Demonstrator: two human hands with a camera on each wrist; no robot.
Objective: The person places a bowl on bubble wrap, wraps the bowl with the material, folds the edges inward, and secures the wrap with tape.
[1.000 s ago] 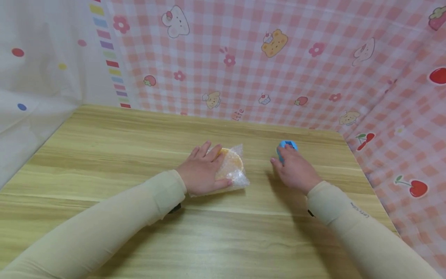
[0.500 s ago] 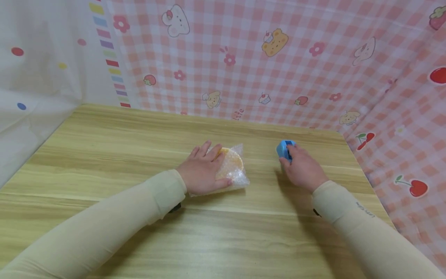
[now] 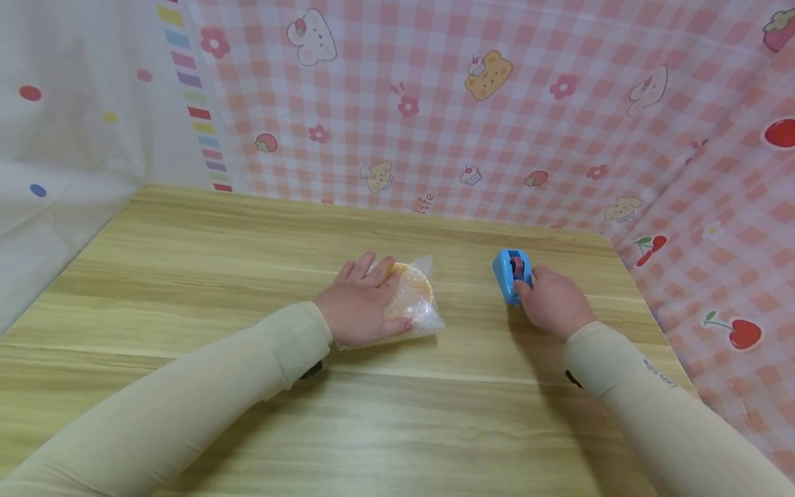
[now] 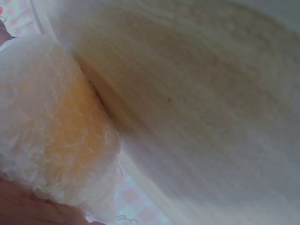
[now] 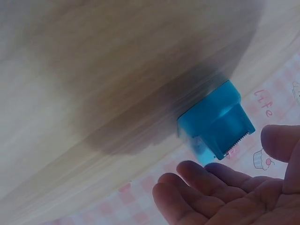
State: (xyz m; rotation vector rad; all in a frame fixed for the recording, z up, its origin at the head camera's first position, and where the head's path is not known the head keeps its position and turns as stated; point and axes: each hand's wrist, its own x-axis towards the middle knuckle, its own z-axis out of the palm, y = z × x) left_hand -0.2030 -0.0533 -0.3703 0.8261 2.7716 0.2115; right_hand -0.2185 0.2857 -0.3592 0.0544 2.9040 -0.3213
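My left hand [image 3: 359,304] lies with spread fingers on a bubble-wrap package [image 3: 415,297] at mid table. Something round and yellow-orange shows through the wrap; the left wrist view gives the bubble wrap [image 4: 61,126] close up. To the right stands a small blue tape dispenser [image 3: 511,276] with a reddish core in its middle. My right hand [image 3: 555,302] is just at its right side, thumb near its front end. In the right wrist view the fingers [image 5: 199,180] are loosely bent and nothing is gripped; the dispenser [image 5: 213,119], with its toothed cutting edge, sits beyond the fingertips.
The wood-grain table [image 3: 385,428] runs back to a pink checked cloth [image 3: 428,138] hung behind it and along the right side. A white dotted cloth [image 3: 68,138] hangs at the left.
My right hand has drawn back to the right and off the top of the tape dispenser, baring more of it. The left hand and the package have stayed put.
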